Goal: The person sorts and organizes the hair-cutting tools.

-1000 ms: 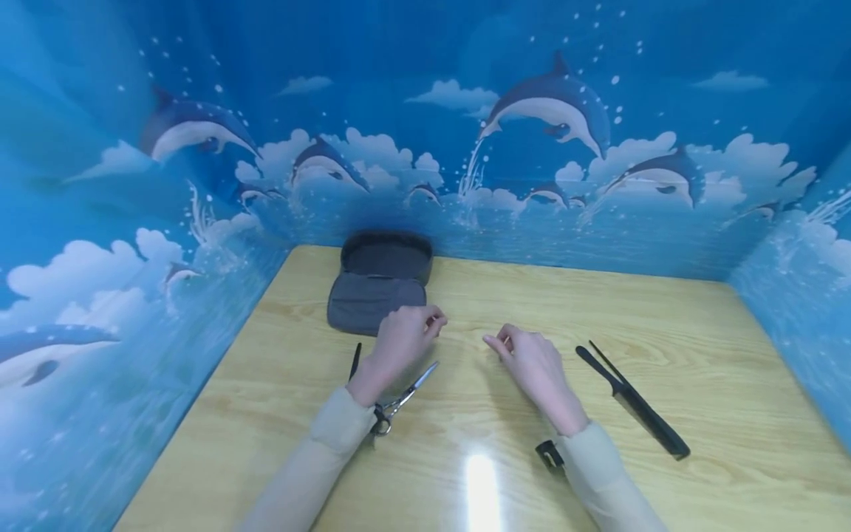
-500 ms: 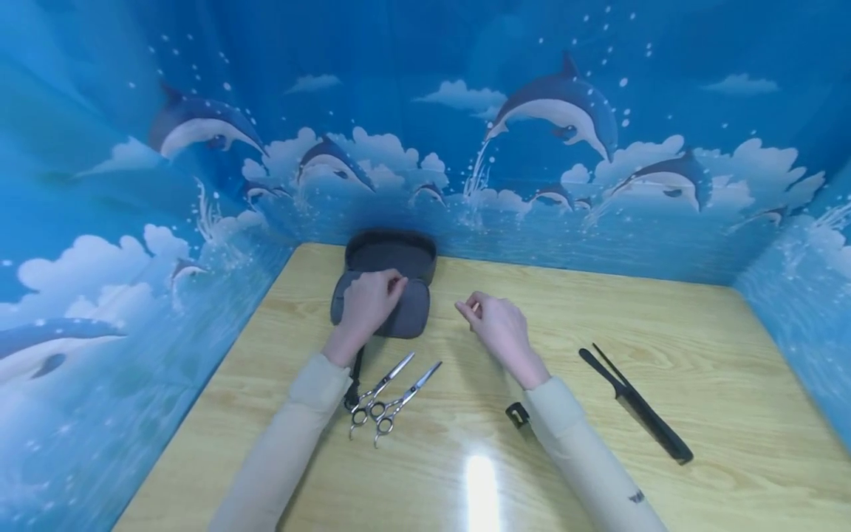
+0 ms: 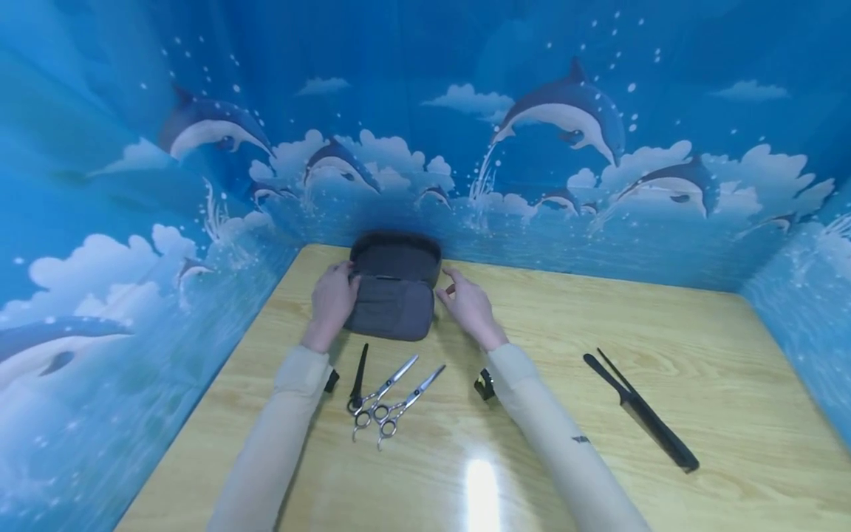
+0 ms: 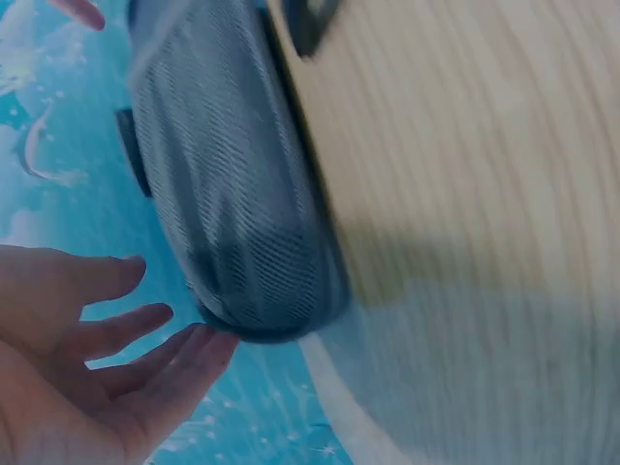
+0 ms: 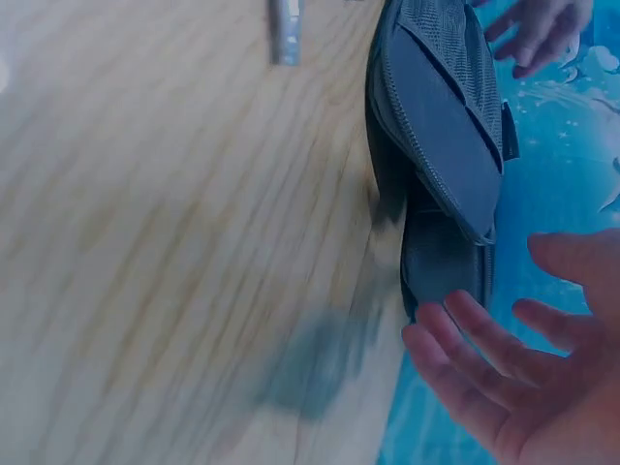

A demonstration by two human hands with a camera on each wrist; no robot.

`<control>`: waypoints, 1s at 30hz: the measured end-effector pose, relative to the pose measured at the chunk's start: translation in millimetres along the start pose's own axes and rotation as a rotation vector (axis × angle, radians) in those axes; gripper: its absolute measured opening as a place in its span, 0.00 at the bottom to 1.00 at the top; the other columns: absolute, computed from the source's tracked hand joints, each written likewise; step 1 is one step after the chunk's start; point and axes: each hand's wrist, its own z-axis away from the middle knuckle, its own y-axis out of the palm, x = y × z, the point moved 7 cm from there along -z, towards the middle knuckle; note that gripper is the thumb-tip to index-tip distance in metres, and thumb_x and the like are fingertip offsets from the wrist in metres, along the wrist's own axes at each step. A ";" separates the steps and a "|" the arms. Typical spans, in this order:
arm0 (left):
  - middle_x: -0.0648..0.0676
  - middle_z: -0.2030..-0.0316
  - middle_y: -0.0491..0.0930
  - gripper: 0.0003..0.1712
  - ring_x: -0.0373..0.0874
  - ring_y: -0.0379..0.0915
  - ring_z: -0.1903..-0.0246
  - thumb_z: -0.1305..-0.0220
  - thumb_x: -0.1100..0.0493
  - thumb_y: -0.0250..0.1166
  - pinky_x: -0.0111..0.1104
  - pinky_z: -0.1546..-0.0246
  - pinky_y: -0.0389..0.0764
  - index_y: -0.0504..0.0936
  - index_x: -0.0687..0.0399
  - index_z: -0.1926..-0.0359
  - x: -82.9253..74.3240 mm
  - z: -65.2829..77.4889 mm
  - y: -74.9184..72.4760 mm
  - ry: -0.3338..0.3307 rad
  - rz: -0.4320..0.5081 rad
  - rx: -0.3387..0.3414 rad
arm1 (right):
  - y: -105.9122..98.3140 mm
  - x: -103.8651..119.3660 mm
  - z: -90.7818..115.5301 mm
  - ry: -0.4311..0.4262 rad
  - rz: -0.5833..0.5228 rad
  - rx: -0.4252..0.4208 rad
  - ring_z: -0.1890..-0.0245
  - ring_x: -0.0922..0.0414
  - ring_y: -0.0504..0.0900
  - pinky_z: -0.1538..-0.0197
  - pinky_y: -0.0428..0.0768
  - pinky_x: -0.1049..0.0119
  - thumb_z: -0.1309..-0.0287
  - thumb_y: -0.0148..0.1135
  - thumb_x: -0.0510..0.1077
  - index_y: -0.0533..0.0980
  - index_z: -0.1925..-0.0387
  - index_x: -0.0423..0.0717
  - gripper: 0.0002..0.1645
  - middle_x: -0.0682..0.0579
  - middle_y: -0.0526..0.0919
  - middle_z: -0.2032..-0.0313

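Note:
A dark grey zip case (image 3: pixel 414 307) lies unfolded at the back of the table, its lid part standing against the wall. My left hand (image 3: pixel 332 301) is at the case's left side; in the left wrist view its fingertips (image 4: pixel 208 349) touch the end of the case. On the other side, my right hand (image 3: pixel 468 307) has its fingers spread in the right wrist view, the tips (image 5: pixel 465 310) at the case's end; whether they touch cannot be told. Neither hand grips anything. In front of the case lie two silver scissors (image 3: pixel 424 384) and a slim black tool (image 3: pixel 360 373).
To the right lies a black comb (image 3: pixel 654 428) with a handle and a thin rod beside it. Dolphin-print cloth walls (image 3: pixel 532 222) border the wooden table (image 3: pixel 545 318) at the back and sides. A small black device (image 3: pixel 485 384) sits under the right wrist.
Both hands have moved leftward and back to the case's two sides, and their fingers have spread. The scissors and black tool, partly covered before, are now uncovered.

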 end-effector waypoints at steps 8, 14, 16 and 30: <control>0.70 0.42 0.78 0.26 0.67 0.76 0.45 0.22 0.55 0.56 0.56 0.44 0.78 0.72 0.67 0.33 20.8 -9.3 11.5 -0.056 0.011 0.124 | 19.8 -4.9 -15.7 0.011 -0.126 0.072 0.54 0.45 0.85 0.49 0.81 0.50 0.27 0.59 0.50 0.61 0.25 0.45 0.36 0.40 0.86 0.50; 0.72 0.33 0.68 0.29 0.68 0.66 0.34 0.19 0.56 0.49 0.55 0.32 0.66 0.61 0.69 0.26 34.2 -18.8 29.6 -0.061 0.221 0.282 | 27.7 -4.8 -20.9 -0.026 -0.154 0.080 0.51 0.45 0.85 0.46 0.82 0.51 0.28 0.60 0.48 0.62 0.25 0.42 0.35 0.39 0.86 0.50; 0.72 0.31 0.65 0.30 0.67 0.62 0.32 0.18 0.56 0.47 0.54 0.29 0.62 0.56 0.68 0.24 37.6 -21.3 34.2 -0.067 0.294 0.331 | 28.4 -4.8 -23.1 -0.027 -0.166 0.070 0.50 0.45 0.85 0.45 0.81 0.51 0.28 0.60 0.47 0.63 0.26 0.40 0.35 0.39 0.86 0.51; 0.69 0.23 0.48 0.33 0.64 0.46 0.24 0.17 0.56 0.44 0.51 0.24 0.50 0.45 0.62 0.21 48.0 -23.7 41.9 -0.182 0.537 0.460 | 30.6 -0.9 -32.8 0.007 -0.164 0.004 0.34 0.41 0.73 0.28 0.67 0.49 0.30 0.63 0.46 0.67 0.29 0.38 0.33 0.33 0.63 0.27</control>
